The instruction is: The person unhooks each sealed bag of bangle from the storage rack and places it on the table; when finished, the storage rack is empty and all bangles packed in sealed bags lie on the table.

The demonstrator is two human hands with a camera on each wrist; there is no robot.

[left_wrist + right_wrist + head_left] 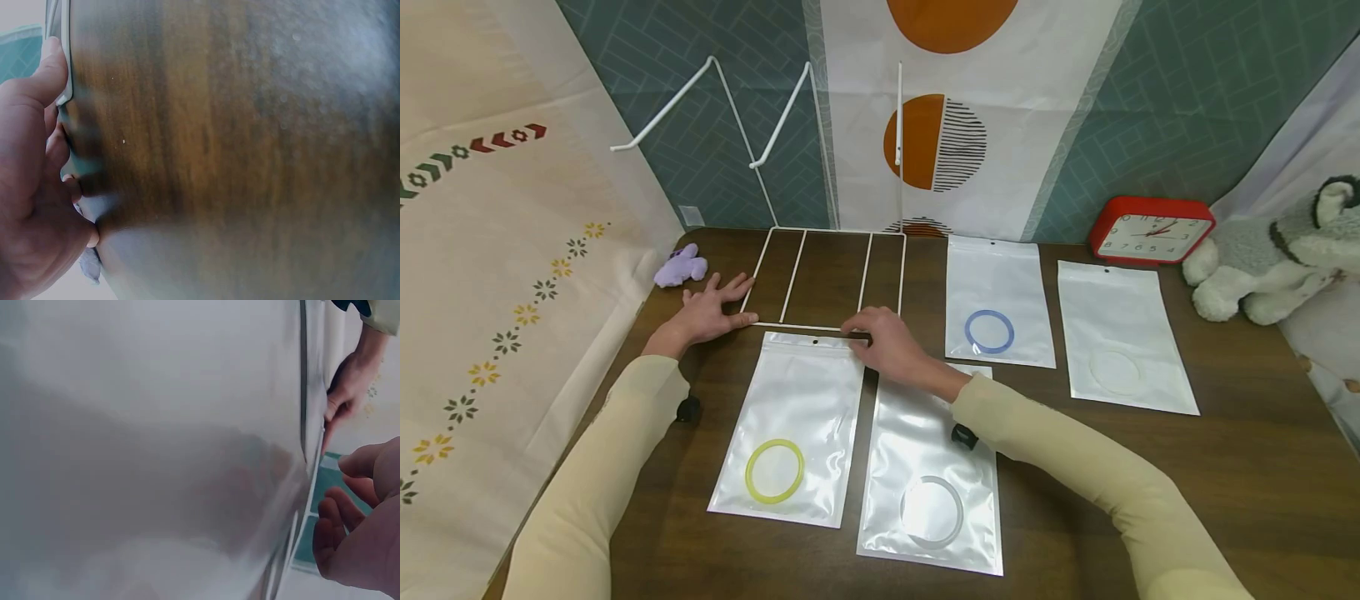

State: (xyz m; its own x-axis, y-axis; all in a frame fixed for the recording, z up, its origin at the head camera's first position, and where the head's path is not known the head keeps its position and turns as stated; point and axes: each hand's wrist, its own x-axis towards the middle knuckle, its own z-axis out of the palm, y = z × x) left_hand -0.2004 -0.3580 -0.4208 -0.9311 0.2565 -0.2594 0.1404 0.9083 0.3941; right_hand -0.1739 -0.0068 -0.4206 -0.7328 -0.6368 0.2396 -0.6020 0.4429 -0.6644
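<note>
A white wire rack (pixel 786 281) stands against the wall, its barred base on the table and several prongs rising above. My left hand (pixel 707 311) rests at the rack's left front corner with fingers spread; in the left wrist view its thumb (pixel 55 69) lies against the white wire. At the front bar, my right hand (pixel 887 343) reaches over the tops of two pouches, fingers loosely bent and nothing seen between them in the right wrist view. A white pouch with a yellow ring (pixel 774 472) lies left of one with a clear ring (pixel 931 512).
Further right lie a pouch with a blue ring (pixel 989 332) and one with a pale ring (pixel 1115 372). A red clock (pixel 1152 231) and a grey-and-white plush toy (pixel 1262 250) stand at the back right. A small purple toy (pixel 681 267) sits beyond my left hand.
</note>
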